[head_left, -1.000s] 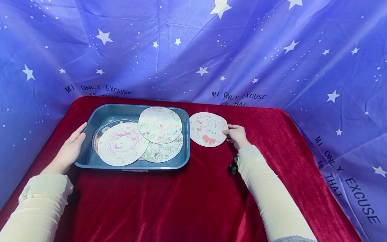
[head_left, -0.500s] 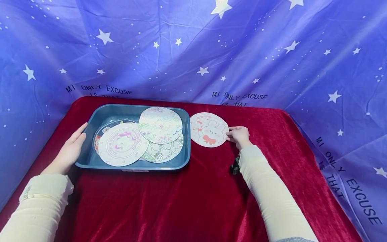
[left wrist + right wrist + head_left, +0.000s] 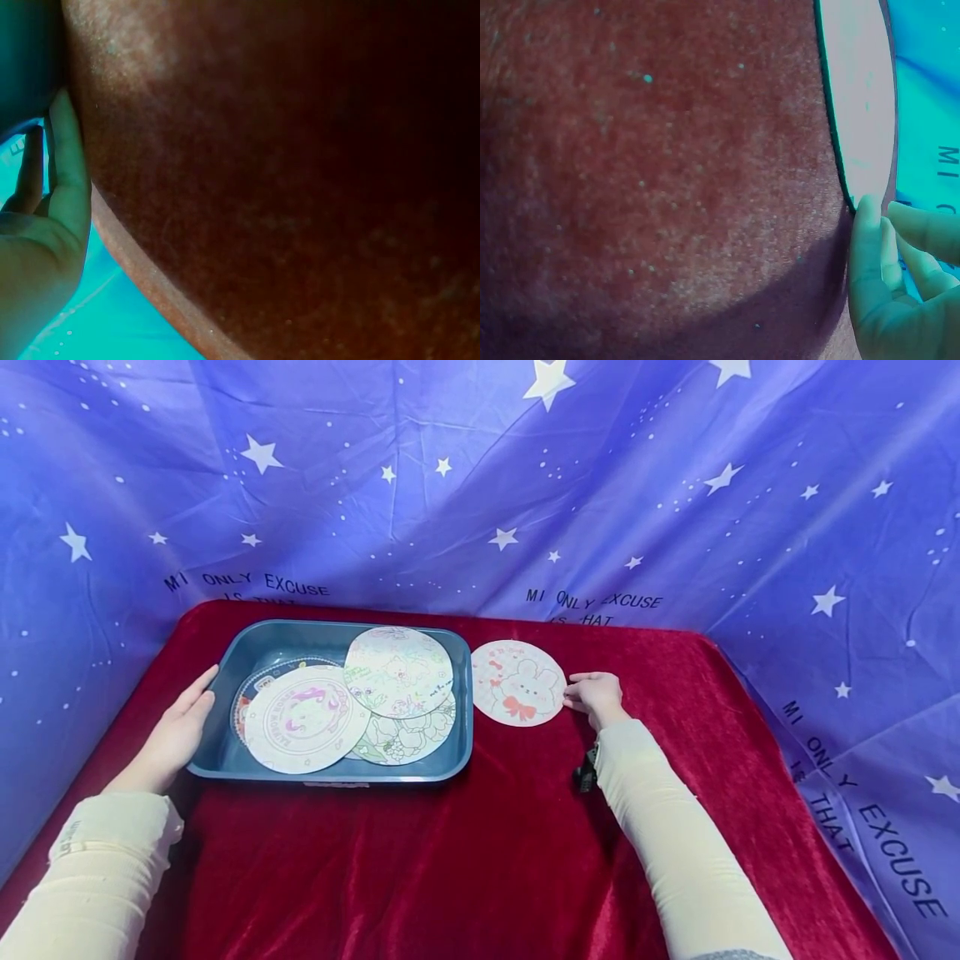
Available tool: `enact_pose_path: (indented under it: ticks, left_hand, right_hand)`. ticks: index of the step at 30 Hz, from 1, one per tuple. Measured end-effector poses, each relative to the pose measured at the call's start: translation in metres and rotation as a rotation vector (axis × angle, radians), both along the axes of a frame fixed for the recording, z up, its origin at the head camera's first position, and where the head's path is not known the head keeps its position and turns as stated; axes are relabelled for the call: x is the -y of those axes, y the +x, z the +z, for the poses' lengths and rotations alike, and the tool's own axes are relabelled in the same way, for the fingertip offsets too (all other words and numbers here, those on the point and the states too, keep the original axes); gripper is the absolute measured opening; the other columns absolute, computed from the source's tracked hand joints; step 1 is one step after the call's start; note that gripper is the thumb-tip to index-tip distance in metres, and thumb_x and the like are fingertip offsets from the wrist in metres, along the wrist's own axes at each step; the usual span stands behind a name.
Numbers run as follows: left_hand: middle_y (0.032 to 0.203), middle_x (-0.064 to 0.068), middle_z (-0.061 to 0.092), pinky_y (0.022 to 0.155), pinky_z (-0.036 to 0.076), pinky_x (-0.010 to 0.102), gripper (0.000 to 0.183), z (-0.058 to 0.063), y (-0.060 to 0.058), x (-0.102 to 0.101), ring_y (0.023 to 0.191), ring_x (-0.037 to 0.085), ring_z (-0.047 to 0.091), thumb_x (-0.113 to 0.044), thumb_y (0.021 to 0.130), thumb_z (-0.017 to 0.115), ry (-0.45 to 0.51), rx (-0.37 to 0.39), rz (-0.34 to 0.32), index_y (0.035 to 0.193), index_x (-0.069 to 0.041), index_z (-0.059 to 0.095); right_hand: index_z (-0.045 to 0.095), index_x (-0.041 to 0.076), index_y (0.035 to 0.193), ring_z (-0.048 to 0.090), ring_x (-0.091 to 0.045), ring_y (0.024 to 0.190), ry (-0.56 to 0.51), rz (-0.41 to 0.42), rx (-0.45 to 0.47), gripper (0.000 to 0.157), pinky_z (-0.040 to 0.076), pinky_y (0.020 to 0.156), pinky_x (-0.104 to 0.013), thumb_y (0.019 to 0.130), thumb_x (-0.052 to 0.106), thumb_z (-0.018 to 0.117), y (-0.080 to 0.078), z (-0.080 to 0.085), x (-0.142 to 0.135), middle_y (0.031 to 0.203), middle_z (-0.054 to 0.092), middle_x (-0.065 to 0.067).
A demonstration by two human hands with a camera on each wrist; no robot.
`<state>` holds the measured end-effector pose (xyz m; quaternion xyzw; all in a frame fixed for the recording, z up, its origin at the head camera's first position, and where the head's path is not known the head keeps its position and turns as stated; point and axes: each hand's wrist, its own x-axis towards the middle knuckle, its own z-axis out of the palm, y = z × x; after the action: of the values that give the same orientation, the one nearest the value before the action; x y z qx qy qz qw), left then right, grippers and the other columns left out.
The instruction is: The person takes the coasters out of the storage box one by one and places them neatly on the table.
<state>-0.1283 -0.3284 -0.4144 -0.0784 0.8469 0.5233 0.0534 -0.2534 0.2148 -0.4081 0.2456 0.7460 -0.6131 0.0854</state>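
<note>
On the red cloth, just right of the tray, lies a round white mat [image 3: 519, 683] printed with a rabbit and red bow. My right hand [image 3: 595, 697] is at its right edge; in the right wrist view the fingertips of the right hand [image 3: 892, 277] are at the rim of the mat [image 3: 860, 97], not closed on it. A blue rectangular tray [image 3: 462, 752] holds several round printed mats, overlapping, among them a pink-printed one [image 3: 307, 718] and a multicoloured one [image 3: 398, 672]. Straight fingers of my left hand [image 3: 174, 731] rest against the tray's left side.
Red velvet cloth [image 3: 420, 877] covers the table. A purple-blue curtain [image 3: 480, 485] with white stars and lettering surrounds it at the back and sides. A small black object [image 3: 585, 772] shows beneath the right wrist.
My right hand has let go of the rabbit mat and drawn slightly right, to its edge. The left hand and the tray have stayed where they were.
</note>
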Motion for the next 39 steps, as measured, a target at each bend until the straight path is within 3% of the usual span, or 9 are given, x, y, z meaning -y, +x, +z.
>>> enact_pose_path:
  ticks: [4, 6, 10, 16, 18, 22, 25, 30, 39]
  left_hand:
    - [0.162, 0.028, -0.003, 0.114, 0.002, 0.074, 0.058, 0.0, 0.0, -0.001, 0.148, 0.05, -0.005, -0.035, 0.108, 0.019, 0.007, -0.011, 0.004, 0.159, -0.014, 0.0]
    - [0.162, 0.028, -0.002, 0.114, 0.003, 0.073, 0.058, 0.0, 0.001, -0.002, 0.148, 0.05, -0.005, -0.036, 0.108, 0.02, 0.009, -0.013, 0.005, 0.159, -0.014, 0.001]
    - [0.162, 0.029, -0.001, 0.113, 0.003, 0.074, 0.058, 0.0, 0.002, -0.002, 0.148, 0.051, -0.004, -0.036, 0.108, 0.02, 0.01, -0.018, 0.006, 0.159, -0.013, 0.001]
    - [0.162, 0.029, -0.001, 0.113, 0.004, 0.074, 0.058, 0.0, 0.001, -0.002, 0.147, 0.051, -0.004, -0.035, 0.108, 0.02, 0.003, -0.023, 0.004, 0.159, -0.012, 0.001]
    - [0.162, 0.029, -0.001, 0.113, 0.004, 0.075, 0.058, 0.0, 0.001, -0.002, 0.147, 0.052, -0.004, -0.035, 0.108, 0.02, 0.001, -0.018, 0.003, 0.159, -0.013, 0.001]
    - [0.162, 0.029, -0.002, 0.113, 0.003, 0.075, 0.058, 0.001, 0.001, -0.001, 0.147, 0.052, -0.005, -0.036, 0.108, 0.019, -0.002, -0.007, 0.002, 0.159, -0.014, 0.0]
    - [0.162, 0.029, -0.002, 0.113, 0.003, 0.074, 0.058, 0.001, 0.002, -0.002, 0.147, 0.052, -0.004, -0.036, 0.108, 0.019, -0.003, -0.011, 0.005, 0.159, -0.013, 0.0]
    - [0.162, 0.03, 0.0, 0.114, 0.003, 0.074, 0.058, 0.002, 0.003, -0.004, 0.148, 0.051, -0.003, -0.036, 0.108, 0.02, 0.001, -0.019, 0.009, 0.159, -0.013, 0.002]
    - [0.162, 0.03, 0.0, 0.113, 0.004, 0.074, 0.058, 0.001, 0.003, -0.003, 0.147, 0.052, -0.003, -0.035, 0.108, 0.02, -0.016, -0.027, 0.01, 0.158, -0.012, 0.003]
  right_hand:
    - [0.056, -0.012, 0.131, 0.066, -0.008, 0.062, -0.034, -0.008, -0.017, 0.04, 0.061, 0.068, -0.024, 0.091, -0.011, 0.054, -0.001, 0.005, 0.0, 0.07, 0.065, -0.002]
    - [0.056, -0.012, 0.132, 0.067, -0.009, 0.064, -0.047, -0.009, -0.023, 0.039, 0.061, 0.072, -0.026, 0.093, -0.009, 0.051, 0.0, 0.007, 0.001, 0.069, 0.067, -0.002]
    - [0.055, -0.011, 0.133, 0.067, -0.009, 0.063, -0.056, -0.006, -0.029, 0.039, 0.061, 0.075, -0.027, 0.095, -0.008, 0.05, -0.001, 0.011, 0.003, 0.08, 0.07, -0.007]
    - [0.056, -0.011, 0.132, 0.065, -0.01, 0.059, -0.043, -0.011, -0.057, 0.039, 0.061, 0.073, -0.026, 0.094, -0.007, 0.052, -0.003, 0.018, 0.004, 0.11, 0.068, -0.021]
    - [0.055, -0.011, 0.133, 0.066, -0.01, 0.059, -0.04, -0.007, -0.062, 0.04, 0.06, 0.077, -0.028, 0.094, -0.006, 0.053, -0.003, 0.021, 0.003, 0.106, 0.069, -0.019]
    - [0.053, -0.011, 0.134, 0.068, -0.009, 0.06, -0.057, 0.005, -0.073, 0.041, 0.06, 0.08, -0.03, 0.093, -0.004, 0.058, -0.003, 0.028, 0.003, 0.074, 0.07, -0.002]
    - [0.052, -0.013, 0.133, 0.067, -0.007, 0.058, -0.073, 0.023, -0.087, 0.042, 0.06, 0.076, -0.028, 0.093, -0.003, 0.059, -0.003, 0.032, 0.003, 0.061, 0.064, 0.007]
    - [0.057, -0.012, 0.123, 0.067, -0.008, 0.056, -0.089, 0.034, -0.119, 0.031, 0.061, 0.071, -0.027, 0.093, -0.004, 0.058, -0.004, 0.04, 0.003, 0.064, 0.065, 0.004]
    - [0.062, 0.001, 0.099, 0.069, -0.009, 0.059, -0.091, 0.035, -0.16, 0.007, 0.061, 0.066, -0.024, 0.093, -0.002, 0.061, -0.01, 0.054, 0.004, 0.065, 0.068, 0.004]
